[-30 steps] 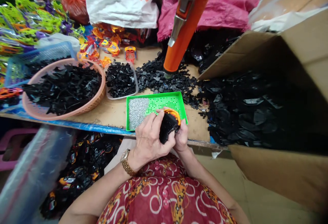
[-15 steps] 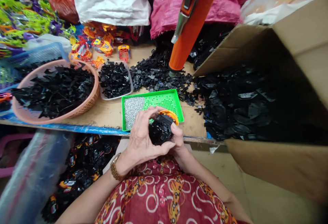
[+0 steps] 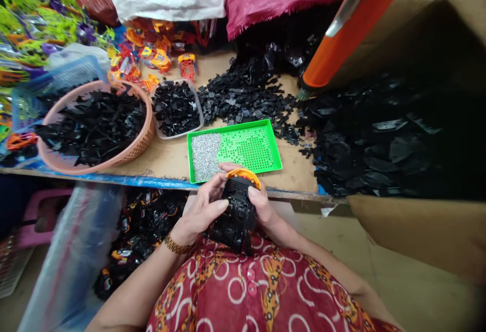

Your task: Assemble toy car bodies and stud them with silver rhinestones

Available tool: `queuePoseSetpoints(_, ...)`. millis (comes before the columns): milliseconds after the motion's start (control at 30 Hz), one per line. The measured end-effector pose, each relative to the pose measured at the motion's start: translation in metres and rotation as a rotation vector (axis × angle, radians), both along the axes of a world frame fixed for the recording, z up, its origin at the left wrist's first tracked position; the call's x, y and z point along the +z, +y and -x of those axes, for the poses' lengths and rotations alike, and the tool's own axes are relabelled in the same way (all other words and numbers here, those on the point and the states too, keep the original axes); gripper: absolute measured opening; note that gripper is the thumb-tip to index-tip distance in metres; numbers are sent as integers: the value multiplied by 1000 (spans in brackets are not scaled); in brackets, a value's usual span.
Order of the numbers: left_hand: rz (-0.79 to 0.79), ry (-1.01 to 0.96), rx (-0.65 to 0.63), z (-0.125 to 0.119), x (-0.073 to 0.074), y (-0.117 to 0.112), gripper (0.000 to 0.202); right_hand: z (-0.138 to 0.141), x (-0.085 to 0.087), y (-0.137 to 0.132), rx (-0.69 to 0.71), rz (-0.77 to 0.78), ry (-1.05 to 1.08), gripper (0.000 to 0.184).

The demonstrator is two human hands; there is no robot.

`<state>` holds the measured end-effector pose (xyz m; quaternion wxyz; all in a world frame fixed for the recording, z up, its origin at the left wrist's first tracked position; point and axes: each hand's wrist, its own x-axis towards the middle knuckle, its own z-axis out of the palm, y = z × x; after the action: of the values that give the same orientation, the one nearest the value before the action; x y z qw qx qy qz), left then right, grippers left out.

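Observation:
Both my hands hold a black toy car body (image 3: pixel 236 215) with an orange top, its underside turned up, just in front of my chest. My left hand (image 3: pixel 201 208) grips its left side with the fingers curled over it. On its right side my right hand (image 3: pixel 262 205) presses with the thumb on top. Right beyond my hands a green tray (image 3: pixel 261 146) sits at the table's front edge, with a heap of small silver screws (image 3: pixel 205 151) at its left end.
An orange hanging power screwdriver (image 3: pixel 349 28) dangles at upper right. A pink basket (image 3: pixel 56 156) of black parts, a small clear tray (image 3: pixel 175 109), loose black pieces (image 3: pixel 243 96) and a cardboard box (image 3: pixel 398 139) of black parts surround the tray. Finished cars fill a bag (image 3: pixel 140 225) below.
My hands drew the toy car back from over the green tray toward my chest and turned it so more of its black underside faces up. The view shifted, moving the screwdriver rightward.

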<state>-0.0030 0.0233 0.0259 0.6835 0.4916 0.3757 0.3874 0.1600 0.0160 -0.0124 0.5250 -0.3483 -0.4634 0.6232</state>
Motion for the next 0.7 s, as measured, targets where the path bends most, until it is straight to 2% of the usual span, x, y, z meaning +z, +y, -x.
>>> queuePoseSetpoints(133,61,99,119,-3,-4,-13,37,-9,-1,-9,3,41,-39,56)
queuePoseSetpoints(333,34,158,97,-3,-6,-19,41,-12,-5,-10,14,-48,-36,54)
queuePoseSetpoints(467,187,89,76,4,-13,-27,54,-11,-4,-10,70,-88,-60,53)
queuePoseSetpoints(600,365,119,182,9,-25,-32,46,-11,1,-11,142,-172,-89,48)
queuePoseSetpoints(700,387,141,163,6,-33,-29,43,-11,2,-12,121,-214,-125,47)
